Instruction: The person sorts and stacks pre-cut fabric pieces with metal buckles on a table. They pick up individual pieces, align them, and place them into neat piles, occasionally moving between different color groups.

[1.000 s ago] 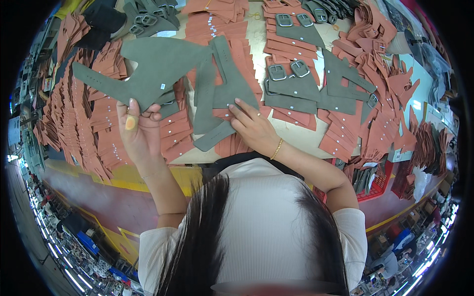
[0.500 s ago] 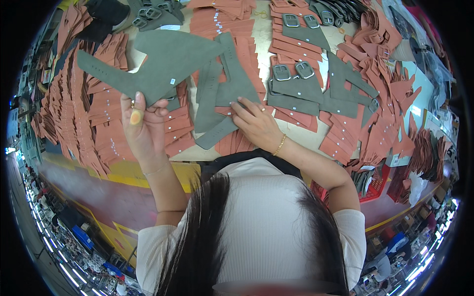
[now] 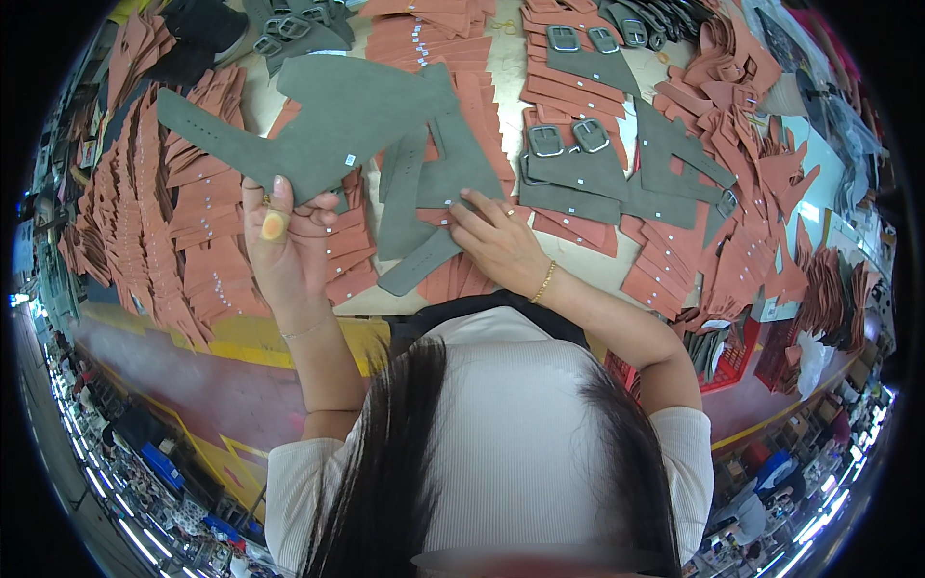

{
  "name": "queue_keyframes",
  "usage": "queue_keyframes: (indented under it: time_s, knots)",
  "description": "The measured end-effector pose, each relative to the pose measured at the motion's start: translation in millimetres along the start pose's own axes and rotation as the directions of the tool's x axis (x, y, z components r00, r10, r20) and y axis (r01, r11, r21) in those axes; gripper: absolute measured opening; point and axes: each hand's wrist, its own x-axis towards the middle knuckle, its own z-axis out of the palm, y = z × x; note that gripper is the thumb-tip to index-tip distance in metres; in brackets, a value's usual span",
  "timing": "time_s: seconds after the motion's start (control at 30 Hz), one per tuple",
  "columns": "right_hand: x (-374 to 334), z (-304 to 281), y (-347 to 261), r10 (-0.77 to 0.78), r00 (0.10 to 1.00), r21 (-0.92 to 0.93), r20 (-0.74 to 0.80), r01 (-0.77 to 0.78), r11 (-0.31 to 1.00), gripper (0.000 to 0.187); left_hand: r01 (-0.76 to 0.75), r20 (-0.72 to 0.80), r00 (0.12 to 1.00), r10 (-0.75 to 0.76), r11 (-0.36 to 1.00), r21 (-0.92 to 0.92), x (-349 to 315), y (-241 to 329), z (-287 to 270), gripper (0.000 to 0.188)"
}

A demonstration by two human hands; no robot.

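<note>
Pinched at its near edge by my left hand, a large grey-green leather piece is raised above the table. It has a strap end with small holes and a small white label. A yellowish cover wraps one finger of that hand. My right hand lies with fingers spread on a second grey-green leather piece, whose strap also has holes. That piece rests on orange-brown ones, partly beneath the raised piece. Right of my right hand lie grey-green pieces with square metal buckles.
Overlapping stacks of orange-brown leather pieces cover the table's left side. More orange-brown pieces heap up on the right. Buckled grey-green straps lie at the far left. A red basket stands below the table's right edge.
My left hand has shifted slightly right with the raised leather piece, which now covers more of the second piece. My right hand has barely moved.
</note>
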Motion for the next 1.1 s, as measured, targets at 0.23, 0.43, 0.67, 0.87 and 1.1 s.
queue_keyframes:
  time_s: [0.23, 0.43, 0.67, 0.87, 1.1]
  knots:
    - [0.1, -52.3, -7.0, 0.251, 0.956, 0.479, 0.155, -0.295, 0.827, 0.018, 0.149, 0.097, 0.984, -0.151, 0.988, 0.030, 5.2, -17.5, -10.2, 0.021]
    - [-37.3, -186.1, 23.7, 0.459, 0.788, 0.396, 0.411, -0.608, 0.688, 0.019, 0.397, -0.232, 0.907, -0.352, 0.526, 0.752, 20.9, -75.6, -18.0, 0.026]
    - [-54.6, -223.7, 19.9, 0.740, 0.643, 0.409, 0.196, -0.740, 0.534, 0.021, 0.027, -0.021, 0.996, -0.084, 0.072, 0.997, 19.7, -79.5, -10.8, 0.025]
    - [-19.0, -197.9, 12.7, 0.687, 0.719, 0.828, 0.104, -0.445, 0.340, 0.018, 0.075, -0.077, 0.970, -0.232, -0.014, 0.997, 31.3, -77.5, -9.4, 0.025]
    - [29.9, -159.9, 4.2, 0.606, 0.795, 0.999, -0.037, 0.029, 0.024, 0.019, -0.158, 0.171, 0.982, -0.080, 0.149, 0.976, 32.9, -94.7, -18.2, 0.027]
